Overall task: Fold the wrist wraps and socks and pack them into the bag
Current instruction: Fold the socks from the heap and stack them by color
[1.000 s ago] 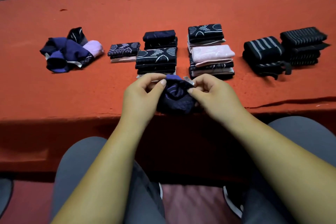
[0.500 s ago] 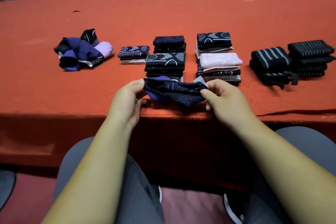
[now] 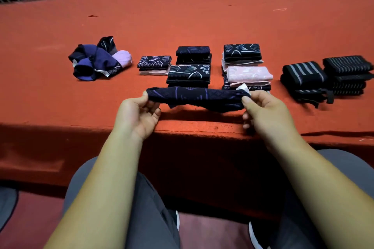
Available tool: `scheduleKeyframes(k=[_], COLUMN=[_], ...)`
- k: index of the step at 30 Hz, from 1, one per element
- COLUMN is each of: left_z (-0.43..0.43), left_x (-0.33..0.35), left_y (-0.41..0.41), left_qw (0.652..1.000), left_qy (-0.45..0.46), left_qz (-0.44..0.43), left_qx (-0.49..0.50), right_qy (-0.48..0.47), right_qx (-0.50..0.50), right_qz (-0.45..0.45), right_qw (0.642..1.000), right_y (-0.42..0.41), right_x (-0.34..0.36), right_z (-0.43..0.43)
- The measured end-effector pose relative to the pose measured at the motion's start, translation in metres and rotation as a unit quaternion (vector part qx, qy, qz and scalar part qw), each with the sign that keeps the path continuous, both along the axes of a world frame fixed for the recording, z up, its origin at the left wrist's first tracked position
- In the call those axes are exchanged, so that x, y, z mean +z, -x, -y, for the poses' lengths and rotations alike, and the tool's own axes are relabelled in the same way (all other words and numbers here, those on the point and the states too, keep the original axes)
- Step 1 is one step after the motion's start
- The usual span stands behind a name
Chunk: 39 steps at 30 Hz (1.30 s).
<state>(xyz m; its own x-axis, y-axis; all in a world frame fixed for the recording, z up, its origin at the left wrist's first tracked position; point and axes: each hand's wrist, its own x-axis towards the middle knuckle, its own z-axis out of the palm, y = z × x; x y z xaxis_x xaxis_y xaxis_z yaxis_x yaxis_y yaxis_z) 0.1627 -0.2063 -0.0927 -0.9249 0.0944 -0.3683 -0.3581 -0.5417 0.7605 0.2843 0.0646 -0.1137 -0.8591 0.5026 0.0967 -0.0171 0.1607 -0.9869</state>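
Above the red felt ledge [image 3: 60, 107], each hand pinches the stretched knit sock [image 3: 198, 97].

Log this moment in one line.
sock: held lengthwise over table edge | left hand: pinches left end | right hand: pinches right end | unfolded pile: far left

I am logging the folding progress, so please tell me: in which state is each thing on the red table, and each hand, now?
dark sock: unfolded, stretched between both hands.
left hand: pinches the sock's left end.
right hand: pinches the sock's right end.
loose sock pile: unfolded, heaped at the left.
sock stacks: folded, piled in the middle.
wrist wraps: folded, stacked at the right.
bag: not in view.
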Motion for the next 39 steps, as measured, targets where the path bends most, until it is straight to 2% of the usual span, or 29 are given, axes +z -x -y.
scheduleKeyframes(k=[6,11,13,15,17,20,23,25,28,31,35,37,39], left_z=[0.006,0.01,0.008,0.005,0.004,0.005,0.009,0.011,0.009,0.0,-0.011,-0.014,-0.013], left_x=[-0.005,-0.004,-0.003,-0.005,-0.007,-0.003,0.002,0.001,-0.008,-0.007,-0.006,-0.009,-0.007], left_y=[0.009,0.022,0.024,0.02,0.015,0.005,-0.006,-0.01,-0.013,-0.016,-0.024,-0.024,-0.023], left_qw=[1.0,0.995,0.992,0.985,0.955,0.882,0.846,0.831,0.75,0.702,0.66,0.633,0.63], left_qy=[-0.005,0.003,0.026,0.086,0.194,0.329,0.415,0.468,0.583,0.585,0.546,0.546,0.542], left_qz=[-0.004,-0.023,-0.05,-0.111,-0.214,-0.333,-0.321,-0.291,-0.311,-0.406,-0.5,-0.523,-0.523], left_qx=[0.025,0.093,0.11,0.099,0.063,-0.049,-0.096,-0.073,-0.021,-0.012,-0.13,-0.168,-0.188], right_qy=[0.015,0.024,0.029,0.009,-0.037,-0.123,-0.229,-0.233,-0.208,-0.29,-0.356,-0.417,-0.445], right_qx=[-0.045,-0.103,-0.109,-0.108,-0.075,0.039,0.091,0.093,0.019,-0.019,0.141,0.17,0.173], right_qz=[-0.014,-0.053,-0.065,-0.076,-0.109,-0.132,-0.077,-0.052,-0.026,-0.044,-0.062,-0.029,0.002], right_qw=[0.999,0.993,0.992,0.991,0.991,0.983,0.966,0.967,0.978,0.956,0.922,0.892,0.878], right_y=[-0.002,0.0,0.002,0.003,0.0,-0.006,-0.011,-0.013,-0.011,-0.003,0.004,0.005,0.005], right_x=[0.005,0.007,0.006,0.006,0.007,0.004,0.005,0.009,0.012,0.009,0.001,-0.007,-0.007], right_z=[-0.01,-0.011,-0.009,-0.008,-0.007,-0.008,-0.017,-0.019,-0.019,-0.017,-0.004,0.0,-0.001])
